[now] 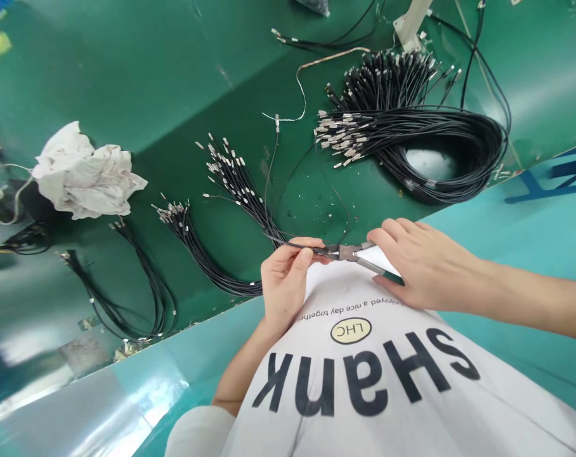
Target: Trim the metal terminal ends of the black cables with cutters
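Between the thumb and fingers of my left hand (288, 279) a thin black cable (292, 244) is pinched, just in front of my shirt. My right hand (414, 263) is wrapped around the handles of a pair of pliers (349, 252), whose jaws point left and meet the cable at my left fingertips. Exactly what sits inside the jaws is too small to tell. A bundle of black cables (243, 187) with pale metal ends lies just beyond my left hand. One loose cable end with a metal tip (277, 124) stands out above it.
On the green table (174, 63), a large coiled cable bundle (459, 158) lies at the right. Smaller bundles (197, 254) curve along the left front edge, near a crumpled white cloth (88, 171). A bare wire (302, 89) and a white post (412, 25) are farther back.
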A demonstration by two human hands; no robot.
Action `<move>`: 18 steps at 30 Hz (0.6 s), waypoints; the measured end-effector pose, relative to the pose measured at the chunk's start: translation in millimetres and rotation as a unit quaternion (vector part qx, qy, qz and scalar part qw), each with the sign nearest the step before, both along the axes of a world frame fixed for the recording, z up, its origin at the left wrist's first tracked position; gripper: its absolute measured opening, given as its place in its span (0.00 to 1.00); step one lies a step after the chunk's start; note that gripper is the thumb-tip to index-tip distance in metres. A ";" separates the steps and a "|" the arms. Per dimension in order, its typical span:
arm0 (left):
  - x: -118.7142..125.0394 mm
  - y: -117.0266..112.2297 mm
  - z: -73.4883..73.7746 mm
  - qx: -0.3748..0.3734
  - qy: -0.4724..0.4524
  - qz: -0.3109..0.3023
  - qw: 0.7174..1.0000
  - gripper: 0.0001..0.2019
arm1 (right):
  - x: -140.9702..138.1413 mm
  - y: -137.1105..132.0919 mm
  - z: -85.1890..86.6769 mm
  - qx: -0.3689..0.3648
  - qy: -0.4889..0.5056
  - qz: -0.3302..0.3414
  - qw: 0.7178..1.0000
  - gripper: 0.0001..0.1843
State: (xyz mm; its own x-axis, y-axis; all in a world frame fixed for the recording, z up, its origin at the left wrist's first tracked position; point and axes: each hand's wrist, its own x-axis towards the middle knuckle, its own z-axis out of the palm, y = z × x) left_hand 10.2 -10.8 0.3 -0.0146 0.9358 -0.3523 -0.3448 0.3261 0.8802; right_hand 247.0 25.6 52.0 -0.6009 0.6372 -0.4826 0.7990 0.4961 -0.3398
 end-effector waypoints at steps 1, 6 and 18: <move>0.2 -0.7 -0.6 0.003 0.003 0.002 1.000 0.07 | 0.3 -0.5 0.7 0.014 -0.005 0.005 1.000 0.21; 0.6 -1.8 -0.1 0.025 0.024 0.010 0.999 0.06 | -0.4 -0.3 3.9 0.033 -0.028 0.015 0.999 0.21; -1.0 -2.1 1.2 0.055 0.019 0.005 0.998 0.05 | -7.2 -5.4 3.9 0.066 -0.059 0.003 0.996 0.19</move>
